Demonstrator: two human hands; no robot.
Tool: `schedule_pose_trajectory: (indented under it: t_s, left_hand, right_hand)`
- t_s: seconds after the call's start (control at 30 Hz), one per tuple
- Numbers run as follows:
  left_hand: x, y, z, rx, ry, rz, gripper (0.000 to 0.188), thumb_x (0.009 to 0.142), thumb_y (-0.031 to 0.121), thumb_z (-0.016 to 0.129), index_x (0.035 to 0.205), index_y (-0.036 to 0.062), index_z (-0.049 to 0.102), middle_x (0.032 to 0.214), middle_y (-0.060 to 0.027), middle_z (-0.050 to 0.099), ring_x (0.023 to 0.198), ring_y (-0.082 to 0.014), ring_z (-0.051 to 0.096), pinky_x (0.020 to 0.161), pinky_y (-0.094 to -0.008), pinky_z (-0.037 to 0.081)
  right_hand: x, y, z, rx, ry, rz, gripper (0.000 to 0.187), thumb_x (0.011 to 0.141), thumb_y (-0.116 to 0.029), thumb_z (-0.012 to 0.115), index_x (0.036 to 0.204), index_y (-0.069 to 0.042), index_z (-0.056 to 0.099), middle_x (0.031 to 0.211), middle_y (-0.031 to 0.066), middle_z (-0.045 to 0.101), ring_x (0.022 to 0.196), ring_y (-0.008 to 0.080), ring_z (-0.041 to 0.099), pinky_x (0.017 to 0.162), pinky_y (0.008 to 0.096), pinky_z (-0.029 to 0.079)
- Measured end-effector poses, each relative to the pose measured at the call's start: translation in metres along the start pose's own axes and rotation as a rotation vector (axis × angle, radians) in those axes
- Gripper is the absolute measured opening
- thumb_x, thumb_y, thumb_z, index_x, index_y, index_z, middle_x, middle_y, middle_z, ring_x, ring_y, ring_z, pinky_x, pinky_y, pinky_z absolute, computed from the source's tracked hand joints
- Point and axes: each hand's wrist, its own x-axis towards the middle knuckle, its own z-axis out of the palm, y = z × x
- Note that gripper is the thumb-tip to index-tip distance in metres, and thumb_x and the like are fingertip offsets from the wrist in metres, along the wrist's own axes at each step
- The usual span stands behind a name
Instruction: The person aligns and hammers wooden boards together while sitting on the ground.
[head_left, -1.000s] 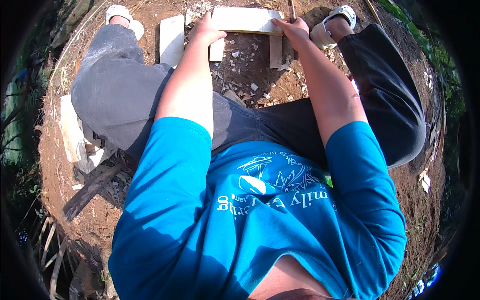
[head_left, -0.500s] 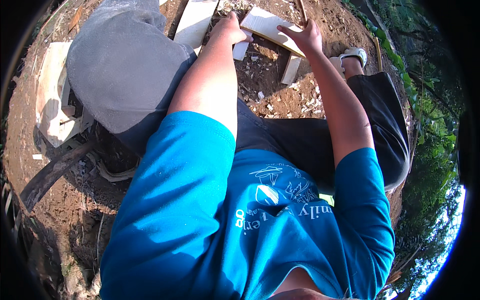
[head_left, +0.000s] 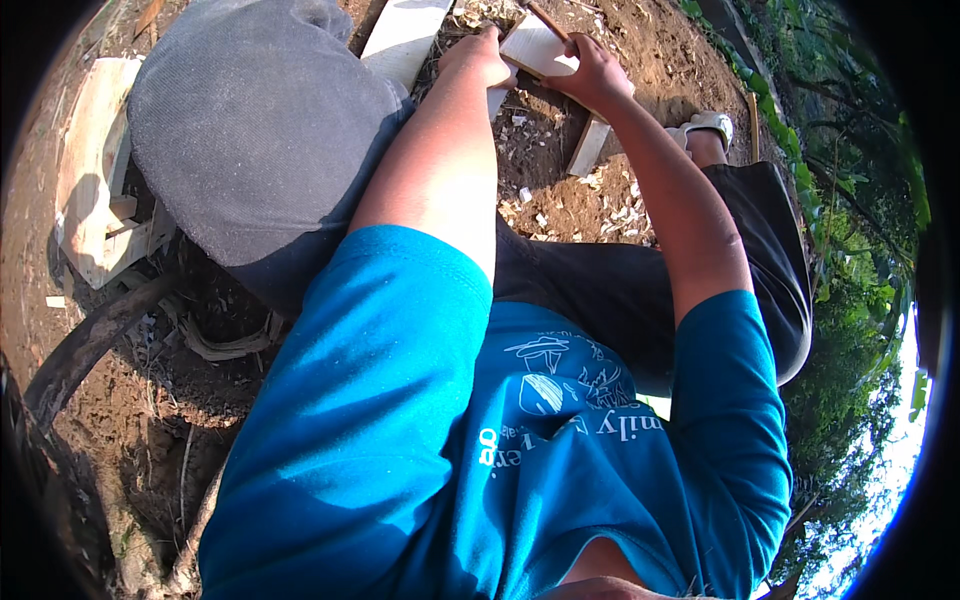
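My left hand (head_left: 476,62) is beside the left end of a short pale wooden board (head_left: 538,48). Its thumb points right, while its other fingers are curled out of sight, so what they grip cannot be seen. At the board's right side, my right hand (head_left: 600,76) closes around a thin brown stick (head_left: 548,18) that slants up and left over the board. The right thumb reaches along the board's near edge. A narrow wood strip (head_left: 589,147) sticks out below the right hand.
A longer pale plank (head_left: 408,40) lies left of my left hand. Wood chips (head_left: 622,222) litter the brown soil. A cut wood block (head_left: 90,190) and a dark branch (head_left: 95,340) lie at far left. My shod foot (head_left: 708,128) is at right, near green plants.
The stick has tipped from near upright to a leftward slant. My right hand has shifted left and its fingers have drawn in over the board. The whole view has shifted slightly.
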Motion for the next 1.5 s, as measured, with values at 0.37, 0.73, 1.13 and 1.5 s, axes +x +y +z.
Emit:
schedule_pose_trajectory:
  t_s: [0.37,0.73,1.13,1.5]
  left_hand:
    - [0.002,-0.006,-0.002,-0.058,-0.014,0.003,0.097,0.071,0.032,0.088,0.155,0.0193,0.042,0.14,-0.0146,0.064,0.127,-0.0312,0.064,0.105,-0.046,0.053]
    - [0.001,-0.004,-0.002,-0.07,-0.006,0.013,0.102,0.068,0.031,0.092,0.156,0.0197,0.042,0.141,-0.0148,0.063,0.127,-0.0319,0.063,0.106,-0.0469,0.053]
    - [0.003,-0.003,0.001,-0.057,0.014,0.046,0.104,0.064,0.035,0.097,0.152,0.0168,0.046,0.14,-0.0159,0.064,0.129,-0.0321,0.063,0.108,-0.0447,0.052]
    - [-0.013,0.0,-0.012,-0.101,-0.013,0.051,0.093,0.07,0.033,0.092,0.149,0.0158,0.047,0.132,-0.0169,0.068,0.118,-0.0312,0.068,0.098,-0.0413,0.056]
  right_hand:
    - [0.003,0.001,-0.001,0.04,0.015,-0.045,0.071,0.067,-0.051,0.09,0.12,-0.015,0.06,0.122,0.0036,0.068,0.117,0.0268,0.065,0.097,0.0416,0.055]
    - [0.009,0.011,0.006,0.03,0.037,-0.083,0.074,0.065,-0.055,0.091,0.118,-0.014,0.059,0.116,0.0036,0.067,0.113,0.0265,0.066,0.094,0.042,0.054]
    - [0.009,0.015,0.007,0.011,0.065,-0.113,0.071,0.066,-0.056,0.09,0.115,-0.015,0.06,0.114,0.0051,0.068,0.11,0.0291,0.068,0.09,0.0441,0.056]
    - [0.004,0.017,0.017,0.005,0.116,-0.103,0.066,0.069,-0.052,0.09,0.117,-0.018,0.06,0.115,0.0015,0.069,0.108,0.0272,0.069,0.088,0.0436,0.057]
